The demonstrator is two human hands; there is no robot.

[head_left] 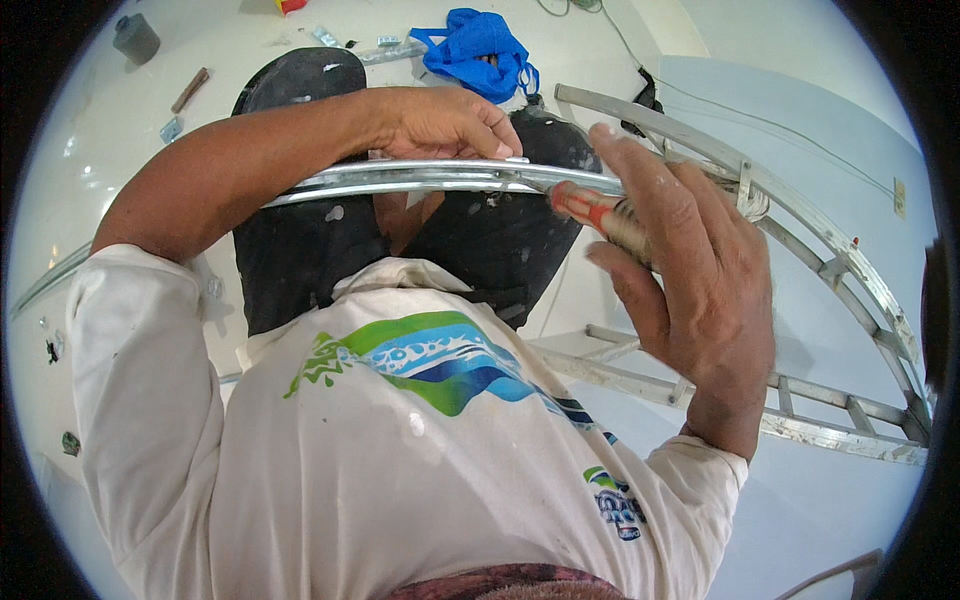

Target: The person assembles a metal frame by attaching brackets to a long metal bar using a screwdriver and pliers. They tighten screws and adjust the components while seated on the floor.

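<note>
Pale floor [215, 45] in head view, blue bag [475, 55] beyond the knees, aluminium ladder [840, 437] out on the right. Metal rails [420, 182] laid crosswise over the dark-trousered thighs [300, 260]. Left hand [445, 125] curled closed at the rails' far edge, thumb and index against the metal; looks like a steadying hold, finger undersides hidden. Right hand [685, 235] about half open, thumb and fingers spread either side of a screwdriver [590, 205], butt end toward palm; can't tell how firm, handle blurred. Shaft pointing left at the rails, near the left fingertips; tip contact unclear. Step in hand, as judged: turning a fastener at the rails. Next move calls for rails held still, shaft in line, fingers re-closed on the handle before more turning.
</note>
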